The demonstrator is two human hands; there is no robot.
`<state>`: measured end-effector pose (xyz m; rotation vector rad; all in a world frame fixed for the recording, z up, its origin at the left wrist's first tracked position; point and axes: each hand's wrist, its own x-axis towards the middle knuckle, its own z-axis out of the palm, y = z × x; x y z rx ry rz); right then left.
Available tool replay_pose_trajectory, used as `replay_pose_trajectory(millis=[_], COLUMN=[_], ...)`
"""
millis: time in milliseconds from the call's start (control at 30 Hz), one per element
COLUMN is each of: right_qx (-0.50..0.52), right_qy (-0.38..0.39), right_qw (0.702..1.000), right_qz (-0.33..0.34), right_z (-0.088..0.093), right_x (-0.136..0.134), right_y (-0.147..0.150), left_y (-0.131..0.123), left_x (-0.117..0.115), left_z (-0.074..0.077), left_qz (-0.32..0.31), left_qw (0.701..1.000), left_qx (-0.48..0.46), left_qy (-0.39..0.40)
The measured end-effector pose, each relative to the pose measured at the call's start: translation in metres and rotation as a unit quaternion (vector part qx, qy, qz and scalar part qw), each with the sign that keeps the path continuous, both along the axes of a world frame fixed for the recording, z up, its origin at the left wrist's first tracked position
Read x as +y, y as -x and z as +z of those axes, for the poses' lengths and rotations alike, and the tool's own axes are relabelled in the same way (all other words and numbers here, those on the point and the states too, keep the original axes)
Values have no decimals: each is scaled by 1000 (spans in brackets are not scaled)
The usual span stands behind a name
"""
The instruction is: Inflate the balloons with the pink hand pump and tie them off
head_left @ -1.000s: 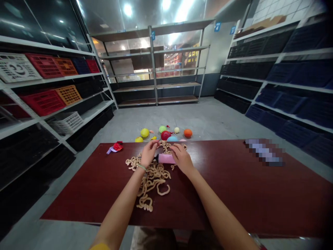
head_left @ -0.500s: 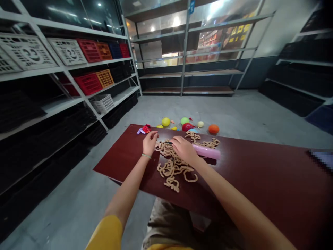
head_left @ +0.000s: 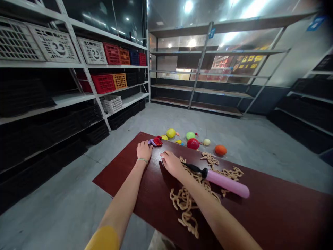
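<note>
well — the left hand (head_left: 144, 151) lies open and empty on the dark red tabletop (head_left: 122, 166), just beside crumpled red and purple balloons (head_left: 156, 141); the open right hand (head_left: 171, 164) is nearer the pink hand pump (head_left: 226, 183) — its long axis slants down-right from a black nozzle (head_left: 194, 168) pointing toward those empty fingers, over twisted tan strands (head_left: 185, 199).

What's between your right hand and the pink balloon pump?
Tan squiggly strands lie between the right hand and the pink balloon pump, plus its black nozzle, in the head view.

Red table (head_left: 273, 211): tan tangle (head_left: 184, 201), pink pump (head_left: 226, 183), crumpled balloons (head_left: 156, 141).
</note>
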<state>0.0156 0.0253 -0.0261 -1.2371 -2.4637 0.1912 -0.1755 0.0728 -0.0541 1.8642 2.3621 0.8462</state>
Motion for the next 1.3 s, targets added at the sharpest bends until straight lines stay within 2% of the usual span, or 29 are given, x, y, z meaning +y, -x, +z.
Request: replay_pose_trajectory(millis=[133, 233, 367, 533, 733, 900, 1167, 1300], right_qx=[-22, -58, -85, -112, -118, -88, 17, 52], right_qy=[10, 8, 9, 1, -14, -16, -42, -46], right_qw=[1000, 998, 996, 994, 993, 996, 998, 997], right_qz=[3, 3, 3, 7, 13, 14, 38, 31], right_z=[-10, -11, -6, 3, 14, 22, 22, 21], right_x=[2, -1, -8, -23, -44, -53, -65, -71], right_y=[7, 10, 12, 9, -13, -37, -73, -99], left_y=[1, 1, -4, -9, -8, -17, -42, -54], left_x=[-2, -3, 0, 8, 8, -11, -64, -85], left_z=[-3, -2, 0, 2, 9, 10, 1, 3], left_qz=[2, -8, 20, 38, 21, 18, -131, -154], left_qw=[999, 999, 1000, 998, 995, 995, 988, 984], left_qx=[29, 28, 15, 43, 52, 57, 76, 83], left_qy=[32, 31, 16, 40, 86, 77, 18, 37])
